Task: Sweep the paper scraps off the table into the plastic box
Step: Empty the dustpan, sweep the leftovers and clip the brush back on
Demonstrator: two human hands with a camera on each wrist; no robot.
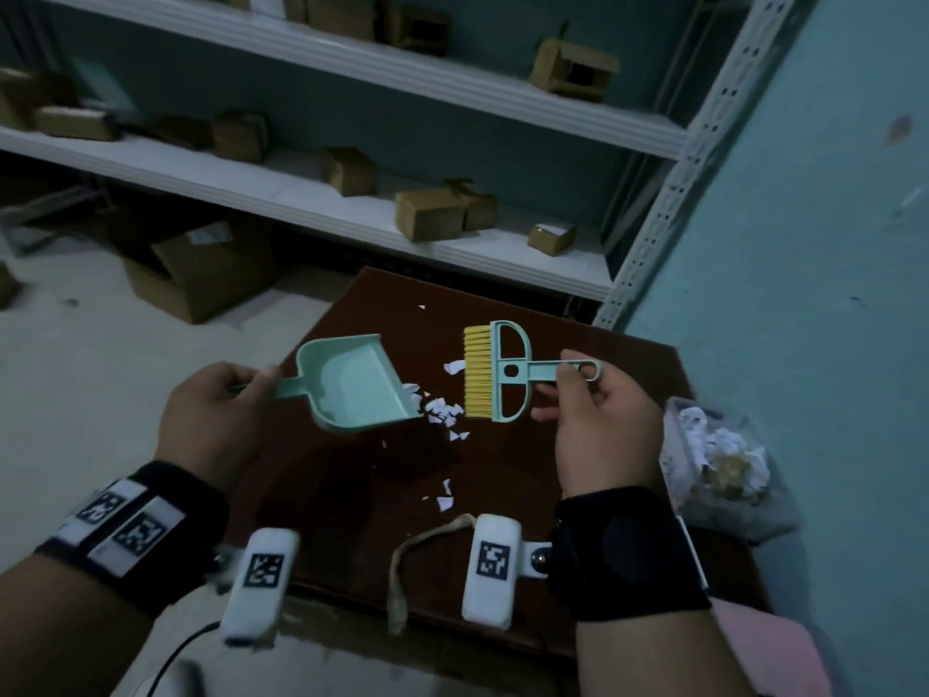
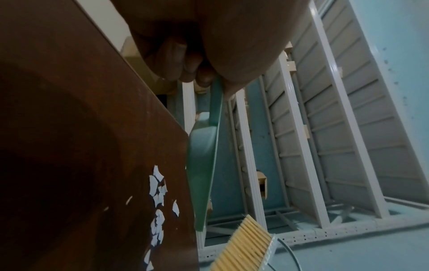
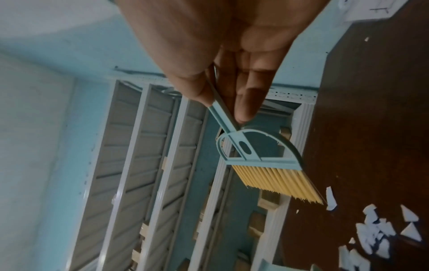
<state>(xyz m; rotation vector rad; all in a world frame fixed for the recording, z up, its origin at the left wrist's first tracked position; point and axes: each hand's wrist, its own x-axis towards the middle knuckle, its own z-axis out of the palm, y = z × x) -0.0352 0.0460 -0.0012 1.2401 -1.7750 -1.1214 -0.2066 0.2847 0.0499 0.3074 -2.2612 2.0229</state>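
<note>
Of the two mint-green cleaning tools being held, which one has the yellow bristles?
The brush, held by the right hand. The dustpan in the left hand is the same green but is a plain scoop without bristles.

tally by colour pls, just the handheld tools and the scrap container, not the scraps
Mint green with yellow bristles: 1, the brush, held by the right hand.
Mint green: 1, the dustpan, held by the left hand.
Clear: 1, the plastic box at the table's right edge.
Total: 3
</note>
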